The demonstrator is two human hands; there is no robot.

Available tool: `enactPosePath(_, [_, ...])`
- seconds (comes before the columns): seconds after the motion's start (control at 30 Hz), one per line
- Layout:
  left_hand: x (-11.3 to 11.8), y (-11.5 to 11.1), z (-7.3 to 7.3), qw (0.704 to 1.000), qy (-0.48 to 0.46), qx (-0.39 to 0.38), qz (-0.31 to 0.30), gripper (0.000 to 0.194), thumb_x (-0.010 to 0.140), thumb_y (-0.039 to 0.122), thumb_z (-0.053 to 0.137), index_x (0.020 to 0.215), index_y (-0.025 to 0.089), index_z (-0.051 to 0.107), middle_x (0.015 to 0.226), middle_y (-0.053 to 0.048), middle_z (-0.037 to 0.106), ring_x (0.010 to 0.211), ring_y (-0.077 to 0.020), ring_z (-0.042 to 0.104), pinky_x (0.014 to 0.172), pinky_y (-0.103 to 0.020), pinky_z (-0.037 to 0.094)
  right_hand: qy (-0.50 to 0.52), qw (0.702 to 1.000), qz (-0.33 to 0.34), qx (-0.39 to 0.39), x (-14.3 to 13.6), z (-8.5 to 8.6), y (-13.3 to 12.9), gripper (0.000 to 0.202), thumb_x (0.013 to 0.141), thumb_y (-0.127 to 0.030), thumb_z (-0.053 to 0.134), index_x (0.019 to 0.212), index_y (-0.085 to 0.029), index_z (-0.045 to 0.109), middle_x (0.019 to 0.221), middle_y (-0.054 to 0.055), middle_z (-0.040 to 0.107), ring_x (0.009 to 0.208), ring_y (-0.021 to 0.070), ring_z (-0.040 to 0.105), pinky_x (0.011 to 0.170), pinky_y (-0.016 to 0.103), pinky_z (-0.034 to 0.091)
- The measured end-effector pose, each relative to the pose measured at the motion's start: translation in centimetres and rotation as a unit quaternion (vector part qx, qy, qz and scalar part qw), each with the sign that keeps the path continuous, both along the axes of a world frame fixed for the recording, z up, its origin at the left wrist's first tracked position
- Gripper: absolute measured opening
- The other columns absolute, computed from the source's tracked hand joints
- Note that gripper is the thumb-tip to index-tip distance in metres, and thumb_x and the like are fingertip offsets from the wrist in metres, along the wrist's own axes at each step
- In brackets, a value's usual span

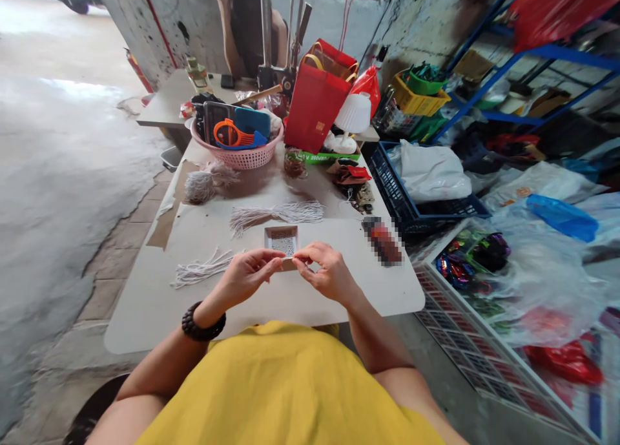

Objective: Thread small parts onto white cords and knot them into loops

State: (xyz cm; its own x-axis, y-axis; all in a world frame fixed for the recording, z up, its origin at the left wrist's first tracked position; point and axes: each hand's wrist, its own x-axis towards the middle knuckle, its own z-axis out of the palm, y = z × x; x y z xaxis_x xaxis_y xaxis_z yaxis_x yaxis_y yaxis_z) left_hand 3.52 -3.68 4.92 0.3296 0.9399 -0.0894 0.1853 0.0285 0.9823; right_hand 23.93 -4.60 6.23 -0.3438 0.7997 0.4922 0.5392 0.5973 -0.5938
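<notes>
Over the near edge of a small open box (267, 237), my left hand (249, 269) and my right hand (328, 270) meet almost tip to tip. Each pinches with thumb and fingers at a thin white cord (287, 258), of which only a short bit shows between them. Many tiny silvery-grey pieces (283, 243) lie inside the box, too small to make out singly. Left of my left hand is a loose bunch of white cords (201, 270). Behind the box lies a longer bundle of white cords (276, 214).
The white table (150, 303) holds a pink basket (245, 157) of items, a red paper bag (317, 106), a white lamp (353, 113), a bundle of grey-white strands (199, 186) and a pixelated object (382, 241). Crates (416, 216) with plastic bags stand right. Another person (249, 31) sits behind.
</notes>
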Motion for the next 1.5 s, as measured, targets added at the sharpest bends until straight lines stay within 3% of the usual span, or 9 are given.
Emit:
enactPosePath(0.23, [-0.5,0.4,0.2,0.993,-0.033,-0.113,-0.013,0.05,0.071,0.062,0.07,0.08,0.014,0.066,0.078,-0.008,0.073,0.047,-0.0118,0.061,0.04,-0.022,0.048,0.022,1.0,-0.006,0.0,0.2,-0.3,0.1,0.005,0.089,-0.02,0.061,0.087,-0.02,0.065,0.073,0.001,0.065,0.068,0.013,0.058,0.071,0.028,0.048])
enactPosePath(0.47, [-0.4,0.7,0.1,0.979,-0.164,-0.118,-0.03,0.046,0.076,0.058,0.07,0.074,0.012,0.065,0.061,-0.001,0.064,0.053,-0.0093,0.057,0.054,-0.021,0.049,0.042,0.999,-0.002,-0.025,0.1,-0.3,0.0,0.006,0.089,-0.02,0.06,0.086,-0.021,0.066,0.073,0.001,0.064,0.067,0.0128,0.058,0.07,0.028,0.048])
enactPosePath(0.63, [-0.2,0.5,-0.2,0.917,-0.356,-0.181,-0.006,0.038,0.075,0.049,0.076,0.078,0.012,0.067,0.089,-0.008,0.069,0.068,-0.0124,0.062,0.065,-0.024,0.052,0.049,0.997,0.023,-0.047,-0.1,-0.3,-0.3,0.008,0.088,-0.019,0.059,0.083,-0.02,0.065,0.072,0.002,0.063,0.067,0.0134,0.058,0.068,0.028,0.048])
enactPosePath(0.7, [0.0,0.3,-0.2,0.889,-0.404,-0.212,-0.025,0.04,0.077,0.048,0.074,0.064,0.013,0.058,0.079,-0.005,0.067,0.06,-0.0114,0.059,0.057,-0.024,0.051,0.067,0.995,0.037,-0.067,-0.3,-0.1,-0.5,0.009,0.087,-0.019,0.059,0.08,-0.02,0.064,0.071,0.002,0.062,0.066,0.013,0.057,0.067,0.027,0.047])
enactPosePath(0.8, [0.0,0.1,0.0,0.866,-0.441,-0.229,-0.055,0.047,0.082,0.045,0.07,0.056,0.016,0.043,0.055,0.003,0.049,0.04,-0.0045,0.037,0.039,-0.017,0.036,0.108,0.986,0.062,-0.109,-0.4,0.1,-0.8,0.011,0.084,-0.017,0.058,0.074,-0.019,0.063,0.068,0.001,0.059,0.063,0.0119,0.055,0.062,0.025,0.046])
enactPosePath(0.9, [-0.4,-0.2,0.3,0.889,-0.408,-0.197,-0.059,0.048,0.081,0.046,0.071,0.057,0.015,0.042,0.053,0.006,0.041,0.037,-0.0011,0.02,0.035,-0.014,0.019,0.141,0.977,0.072,-0.144,-0.4,0.3,-1.3,0.013,0.081,-0.014,0.058,0.069,-0.018,0.061,0.065,0.0,0.057,0.059,0.0104,0.052,0.057,0.023,0.044])
enactPosePath(1.13, [-2.1,0.0,0.5,0.959,-0.238,-0.143,-0.06,0.054,0.079,0.06,0.065,0.056,0.014,0.051,0.053,0.004,0.038,0.045,-0.0042,0.023,0.042,-0.019,0.017,0.133,0.977,0.06,-0.154,-0.1,0.0,-1.7,0.012,0.083,-0.018,0.059,0.071,-0.019,0.061,0.064,-0.001,0.058,0.057,0.0098,0.051,0.055,0.022,0.043])
enactPosePath(1.3, [-2.2,0.5,1.1,0.982,-0.117,-0.147,-0.026,0.051,0.078,0.064,0.063,0.091,0.015,0.067,0.053,0.009,0.029,0.046,-0.0061,0.02,0.043,-0.019,0.02,0.058,0.996,0.03,-0.063,-0.3,-0.3,-1.2,0.01,0.087,-0.021,0.057,0.078,-0.02,0.06,0.069,0.0,0.062,0.062,0.0116,0.055,0.062,0.024,0.047])
enactPosePath(1.5, [-2.1,0.5,1.8,0.982,0.011,-0.159,-0.105,0.042,0.074,0.058,0.068,0.076,0.017,0.062,0.063,0.001,0.058,0.048,-0.0074,0.037,0.043,-0.019,0.027,-0.022,0.999,0.021,0.04,-0.2,-0.5,-1.0,0.01,0.088,-0.017,0.056,0.08,-0.021,0.059,0.07,0.001,0.062,0.069,0.0145,0.058,0.07,0.027,0.048])
